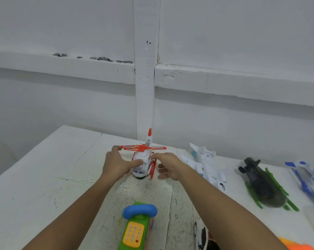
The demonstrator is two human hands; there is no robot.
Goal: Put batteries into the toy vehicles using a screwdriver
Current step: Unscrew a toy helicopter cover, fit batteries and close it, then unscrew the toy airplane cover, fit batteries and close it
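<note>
White-painted wall (62,98) with two ledges and an upright post rises behind a white table (44,177) scuffed with dark marks; near the front edge lies a green plastic toy phone (136,226) with a blue handset and a yellow keypad, its keys too small to read; to its right a white-and-black toy car (202,237) is largely hidden behind the right forearm, and an orange object (296,246) shows at the bottom corner, too cropped to identify; along the right side of the table lie a white plastic toy aeroplane (204,165), a dark toy helicopter (262,184) with green rotor blades, and a blurred blue-and-white toy (309,179) cut off by the frame's edge; the red-and-white plastic toy helicopter (143,159) stands upright at the middle of the table near its far edge, nose toward the person, with a clear cabin window, red skids, a red rotor (143,147) and a red-tipped tail; the rotor blades carry blue print too blurred to read; the left hand (115,166) lies against the helicopter's left side, thumb stretched straight across the cabin top and a fingertip touching the rotor's left tip; the right hand (168,167) is just beside the right skid, index finger reaching to the body, the other fingers loosely curled and holding nothing
</note>
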